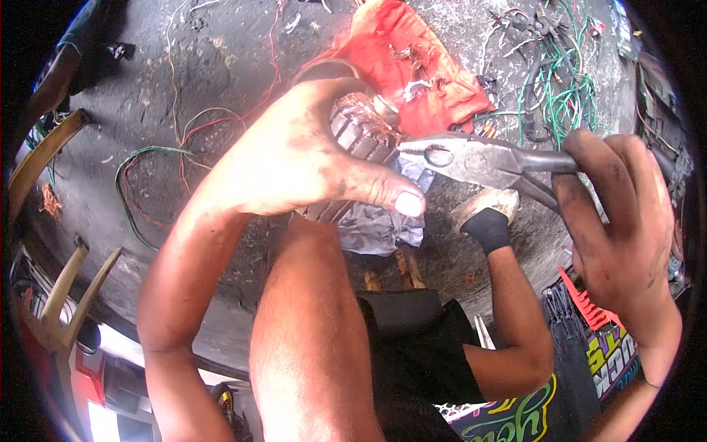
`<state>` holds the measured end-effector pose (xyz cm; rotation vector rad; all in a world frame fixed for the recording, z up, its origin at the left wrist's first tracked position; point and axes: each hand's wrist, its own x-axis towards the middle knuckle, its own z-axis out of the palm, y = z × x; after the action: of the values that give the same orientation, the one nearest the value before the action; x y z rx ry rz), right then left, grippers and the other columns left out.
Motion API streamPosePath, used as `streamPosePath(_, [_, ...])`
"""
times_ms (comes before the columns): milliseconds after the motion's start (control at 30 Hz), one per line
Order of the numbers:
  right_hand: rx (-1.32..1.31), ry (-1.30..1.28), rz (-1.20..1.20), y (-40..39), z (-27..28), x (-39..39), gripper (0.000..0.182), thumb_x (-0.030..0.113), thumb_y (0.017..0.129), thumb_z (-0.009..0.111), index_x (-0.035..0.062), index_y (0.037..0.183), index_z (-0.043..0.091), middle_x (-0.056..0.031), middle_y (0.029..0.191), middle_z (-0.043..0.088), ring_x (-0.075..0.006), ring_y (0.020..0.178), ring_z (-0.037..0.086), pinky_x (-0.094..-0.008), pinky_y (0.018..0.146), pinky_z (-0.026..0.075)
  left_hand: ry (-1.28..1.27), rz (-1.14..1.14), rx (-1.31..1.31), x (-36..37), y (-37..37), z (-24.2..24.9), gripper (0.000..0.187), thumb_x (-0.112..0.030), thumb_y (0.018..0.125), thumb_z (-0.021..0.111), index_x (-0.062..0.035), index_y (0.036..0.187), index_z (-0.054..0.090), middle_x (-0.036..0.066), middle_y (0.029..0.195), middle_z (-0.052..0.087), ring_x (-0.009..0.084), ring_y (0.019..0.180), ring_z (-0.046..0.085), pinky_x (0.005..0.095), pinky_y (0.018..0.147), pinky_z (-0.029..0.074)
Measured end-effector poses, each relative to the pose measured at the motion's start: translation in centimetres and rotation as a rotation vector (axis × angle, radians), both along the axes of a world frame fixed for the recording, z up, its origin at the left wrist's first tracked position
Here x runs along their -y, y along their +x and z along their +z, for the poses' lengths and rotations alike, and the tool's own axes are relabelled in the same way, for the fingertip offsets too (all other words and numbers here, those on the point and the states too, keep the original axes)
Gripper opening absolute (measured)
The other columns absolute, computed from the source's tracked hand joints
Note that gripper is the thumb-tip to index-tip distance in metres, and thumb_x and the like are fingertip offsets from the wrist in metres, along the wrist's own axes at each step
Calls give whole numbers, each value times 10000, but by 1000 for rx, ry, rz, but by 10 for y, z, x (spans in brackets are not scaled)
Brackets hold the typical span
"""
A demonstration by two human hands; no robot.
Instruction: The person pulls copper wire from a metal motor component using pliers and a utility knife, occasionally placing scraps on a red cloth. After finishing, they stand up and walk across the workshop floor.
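Note:
My left hand [309, 155] is wrapped around a motor armature [362, 136], a slotted dark metal core with copper winding wire bunched at its upper end. The thumb lies across its near side, and part of the core is hidden behind the palm. My right hand [618, 191] grips the dark handles of a pair of pliers [479, 158]. The pliers point left, and their jaw tip meets the armature's edge near the copper wire. Whether a wire is caught in the jaws is too small to tell.
A red cloth [412, 66] with wire scraps lies beyond the armature. Tangled green wires [563, 92] sit at the upper right, and loose thin wires [140, 158] trail across the dark floor. Crumpled grey cloth [379, 228] lies below my left hand. My legs fill the lower middle.

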<state>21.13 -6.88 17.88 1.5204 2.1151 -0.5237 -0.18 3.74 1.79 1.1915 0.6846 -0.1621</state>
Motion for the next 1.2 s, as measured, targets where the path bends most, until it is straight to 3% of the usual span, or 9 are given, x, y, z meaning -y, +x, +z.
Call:
streamPosePath(133, [-31,-42,0,5,1,-3,151,63,659,628,-3,776,558,-148,917,529,-323,768,548,-416,636,442,-161,-53,20,-2,1,10,731,-257,438,977,-3,1034,637,35,958,653,137,911,590,286,854,462])
streamPosePath(267, [29,1,-47,6,1,11,182,90,595,624,2,683,492,-166,835,497,-332,705,540,-425,570,431,-465,296,92,23,-2,19,606,-180,544,921,-25,1038,605,27,938,641,137,904,591,289,843,464])
streamPosePath(400, [-81,115,-179,8,13,36,125,192,704,688,151,735,574,-98,739,477,-294,586,533,-408,486,423,-207,338,225,35,-12,32,702,-226,521,939,-44,1072,544,42,968,617,151,902,590,298,841,463])
streamPosePath(567, [-219,-9,-427,6,23,48,186,194,710,673,95,716,516,-117,694,444,-340,580,523,-439,480,405,-35,331,280,34,-14,48,601,-173,584,920,-20,1040,560,53,904,597,145,884,570,304,810,466])
streamPosePath(700, [90,-4,-512,56,32,126,187,14,612,591,45,771,496,-145,719,419,-400,655,512,-478,576,422,-557,1204,-37,36,-59,31,418,-235,794,680,-43,1137,539,94,936,597,220,878,596,375,798,513])
streamPosePath(800, [83,31,-709,79,43,175,289,-47,592,530,23,872,540,-207,852,505,-445,821,542,-478,737,464,-456,1297,5,47,-104,16,545,-249,767,724,-67,1216,476,89,991,572,251,899,593,423,860,517])
streamPosePath(900, [6,-386,-797,70,39,148,373,-66,605,522,-27,973,566,-266,1063,549,-445,991,562,-447,896,461,-405,1042,165,49,-99,3,647,-375,760,756,-49,1235,462,119,1034,588,285,941,612,451,867,516])
streamPosePath(1000, [-507,-168,-726,31,4,99,368,-92,686,515,-37,1049,516,-246,1157,544,-399,1081,566,-433,913,457,-431,835,342,41,-57,2,806,-561,709,763,-26,1227,455,158,1046,603,308,949,631,448,854,533])
streamPosePath(1200, [-985,-474,-978,-8,-23,79,480,-63,650,517,-10,1118,608,-216,1255,537,-399,1167,544,-433,966,449,-183,661,313,20,-7,23,1007,-803,565,667,16,1116,469,170,900,618,279,794,664,388,676,586])
